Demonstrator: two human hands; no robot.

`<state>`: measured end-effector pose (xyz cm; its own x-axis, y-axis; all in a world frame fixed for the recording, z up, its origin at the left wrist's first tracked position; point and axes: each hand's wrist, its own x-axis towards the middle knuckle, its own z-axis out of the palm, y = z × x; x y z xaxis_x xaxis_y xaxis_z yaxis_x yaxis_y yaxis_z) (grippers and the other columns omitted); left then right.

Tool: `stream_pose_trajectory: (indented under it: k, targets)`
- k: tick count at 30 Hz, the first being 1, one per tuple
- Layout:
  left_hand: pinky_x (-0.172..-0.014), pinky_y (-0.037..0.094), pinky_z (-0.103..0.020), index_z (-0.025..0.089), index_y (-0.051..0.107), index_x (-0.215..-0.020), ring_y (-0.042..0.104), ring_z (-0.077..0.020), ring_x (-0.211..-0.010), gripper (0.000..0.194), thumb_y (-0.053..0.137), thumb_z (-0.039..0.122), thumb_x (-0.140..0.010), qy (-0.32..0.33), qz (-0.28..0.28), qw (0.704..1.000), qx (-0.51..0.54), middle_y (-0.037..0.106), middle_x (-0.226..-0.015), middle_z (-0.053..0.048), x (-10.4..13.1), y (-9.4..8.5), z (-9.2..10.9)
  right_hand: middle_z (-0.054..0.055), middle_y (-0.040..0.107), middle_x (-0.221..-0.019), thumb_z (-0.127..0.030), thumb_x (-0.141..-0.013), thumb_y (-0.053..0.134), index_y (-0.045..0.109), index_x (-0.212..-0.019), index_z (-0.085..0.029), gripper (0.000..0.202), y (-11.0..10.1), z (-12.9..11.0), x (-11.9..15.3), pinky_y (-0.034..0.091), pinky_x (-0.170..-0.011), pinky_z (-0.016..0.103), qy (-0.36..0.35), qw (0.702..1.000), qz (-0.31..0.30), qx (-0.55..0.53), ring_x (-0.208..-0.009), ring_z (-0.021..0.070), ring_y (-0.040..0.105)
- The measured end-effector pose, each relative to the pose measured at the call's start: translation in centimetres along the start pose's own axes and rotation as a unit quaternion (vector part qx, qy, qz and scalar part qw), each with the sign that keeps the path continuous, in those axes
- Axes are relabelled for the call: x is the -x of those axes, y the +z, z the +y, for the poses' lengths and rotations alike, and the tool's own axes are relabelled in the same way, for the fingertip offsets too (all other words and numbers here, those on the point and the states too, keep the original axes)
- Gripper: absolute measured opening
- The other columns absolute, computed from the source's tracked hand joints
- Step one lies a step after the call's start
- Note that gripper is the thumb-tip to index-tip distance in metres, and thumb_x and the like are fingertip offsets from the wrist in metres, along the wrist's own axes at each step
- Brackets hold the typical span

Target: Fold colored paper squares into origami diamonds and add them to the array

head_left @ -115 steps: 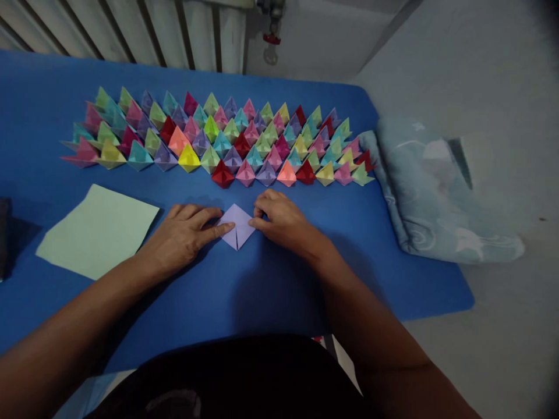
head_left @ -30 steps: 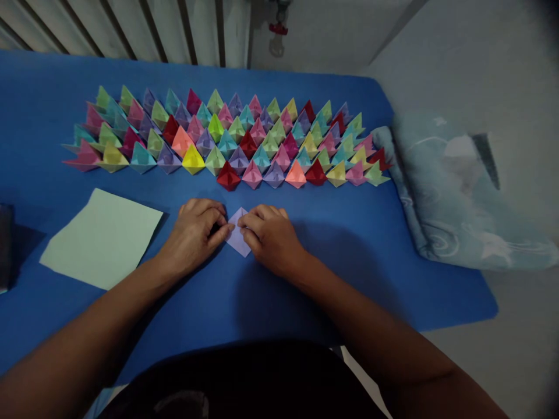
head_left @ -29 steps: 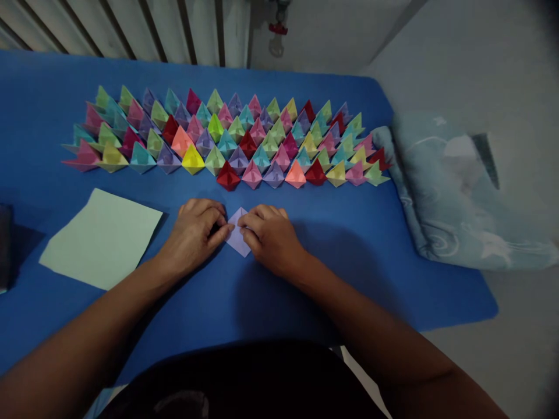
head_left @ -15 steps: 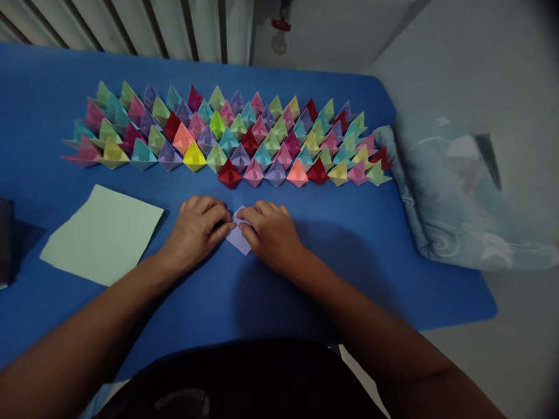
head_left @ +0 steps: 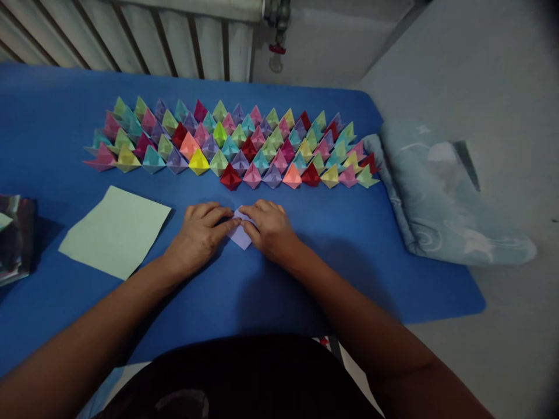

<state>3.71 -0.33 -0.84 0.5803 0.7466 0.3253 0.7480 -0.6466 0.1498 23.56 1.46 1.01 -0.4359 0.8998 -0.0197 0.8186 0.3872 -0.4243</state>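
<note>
A small folded purple paper (head_left: 241,237) lies on the blue table (head_left: 279,291), its lower corner pointing toward me. My left hand (head_left: 200,235) grips its left side, with thumb and forefinger closed on the paper. On the opposite side, my right hand (head_left: 271,228) has its thumb and forefinger pressed on the paper's upper right. The fingertips of both hands nearly meet and cover part of the paper. Beyond them stand several rows of small folded paper boats (head_left: 229,177) in many colours.
A pale green sheet (head_left: 116,233) lies left of my left hand. At the far left edge is a dark shiny packet (head_left: 17,238). A folded grey-blue blanket (head_left: 441,203) rests at the right. Behind the table is a white radiator (head_left: 174,43).
The camera view has tilted and shifted slightly, bringing more of the radiator and the packet into sight. My thumbs have moved a little on the purple paper, still held by both hands.
</note>
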Motion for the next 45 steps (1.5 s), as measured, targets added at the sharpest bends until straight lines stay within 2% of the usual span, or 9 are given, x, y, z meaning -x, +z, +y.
stream_pose_trajectory:
  k: [5,9,17,23,29,32,34,38,45]
  targets:
    - [-0.090,0.045,-0.048,0.024,0.068,-0.125,0.059,-0.0315,-0.117,0.037,0.042,0.015,-0.099,0.022,-0.024,0.999,-0.040,0.071,-0.121,-0.012,1.0,-0.6,1.1,0.011,0.066,-0.116,-0.027,-0.100,0.051,0.065,-0.133,-0.022,0.036,-0.5,-0.1,-0.2,0.038,-0.095,0.040,0.011,1.000,-0.019,0.005,-0.110,0.0248,0.058]
    - [-0.093,0.045,-0.051,0.020,0.067,-0.126,0.059,-0.0316,-0.116,0.040,0.038,0.014,-0.099,0.008,-0.033,0.995,-0.094,0.071,-0.123,-0.013,2.0,-0.8,2.2,0.011,0.066,-0.116,-0.025,-0.100,0.049,0.066,-0.131,-0.021,0.035,-0.6,-0.2,-0.2,0.039,-0.095,0.039,0.010,1.000,-0.016,0.009,-0.110,0.0237,0.059]
    - [-0.093,0.045,-0.055,0.017,0.067,-0.126,0.062,-0.0348,-0.113,0.041,0.039,0.014,-0.097,-0.055,-0.014,0.997,-0.059,0.071,-0.123,-0.018,3.0,-0.6,3.2,0.011,0.068,-0.116,-0.023,-0.099,0.049,0.068,-0.128,-0.020,0.034,-0.8,-0.5,0.3,0.041,-0.094,0.038,-0.005,1.000,0.004,0.023,-0.109,0.0234,0.060]
    - [-0.088,0.046,-0.051,0.015,0.068,-0.121,0.064,-0.0324,-0.105,0.039,0.039,0.014,-0.095,-0.062,-0.011,0.995,-0.083,0.071,-0.121,-0.018,3.0,-1.0,3.6,0.011,0.068,-0.118,-0.033,-0.099,0.054,0.068,-0.127,-0.021,0.034,-0.9,-0.8,0.4,0.041,-0.096,0.039,0.003,1.000,0.007,0.026,-0.111,0.0238,0.061]
    - [-0.082,0.049,-0.045,0.017,0.073,-0.093,0.066,-0.0281,-0.090,0.027,0.047,0.021,-0.090,-0.079,-0.089,0.992,-0.040,0.074,-0.096,-0.013,-0.6,-2.3,1.6,0.009,0.068,-0.114,-0.028,-0.096,0.056,0.068,-0.127,-0.022,0.034,-0.9,-0.7,0.3,0.042,-0.095,0.038,0.014,1.000,0.012,0.001,-0.109,0.0228,0.061]
    - [-0.083,0.052,-0.036,0.017,0.072,-0.099,0.068,-0.0233,-0.092,0.026,0.051,0.024,-0.086,-0.162,-0.125,0.977,0.060,0.072,-0.101,-0.009,-3.3,-2.2,0.1,0.009,0.068,-0.115,-0.026,-0.095,0.056,0.067,-0.127,-0.021,0.035,-0.7,-0.6,0.3,0.041,-0.096,0.038,0.011,1.000,0.020,-0.013,-0.110,0.0227,0.060]
    - [-0.080,0.053,-0.032,0.017,0.071,-0.105,0.068,-0.0214,-0.089,0.029,0.054,0.025,-0.083,-0.185,-0.139,0.970,0.078,0.071,-0.102,-0.008,-4.9,-1.9,-0.4,0.009,0.068,-0.115,-0.025,-0.093,0.058,0.065,-0.128,-0.019,0.036,-0.5,-0.5,0.3,0.041,-0.095,0.039,0.012,0.999,0.028,-0.029,-0.109,0.0230,0.060]
    - [-0.078,0.051,-0.029,0.016,0.071,-0.105,0.067,-0.0215,-0.089,0.032,0.062,0.025,-0.076,-0.179,-0.173,0.964,0.090,0.071,-0.102,-0.008,-7.1,-1.5,-0.4,0.009,0.069,-0.114,-0.022,-0.088,0.060,0.061,-0.128,-0.019,0.040,0.1,-0.2,0.2,0.042,-0.093,0.039,0.028,0.996,0.056,-0.058,-0.106,0.0238,0.060]
    - [-0.062,0.042,-0.024,0.019,0.069,-0.086,0.063,-0.0174,-0.072,0.024,0.069,0.020,-0.062,-0.182,-0.280,0.936,0.114,0.068,-0.077,0.000,-9.9,-2.2,-0.6,0.011,0.068,-0.116,-0.023,-0.089,0.060,0.059,-0.130,-0.017,0.041,0.3,0.2,0.2,0.042,-0.092,0.042,0.012,0.996,0.061,-0.066,-0.107,0.0265,0.061]
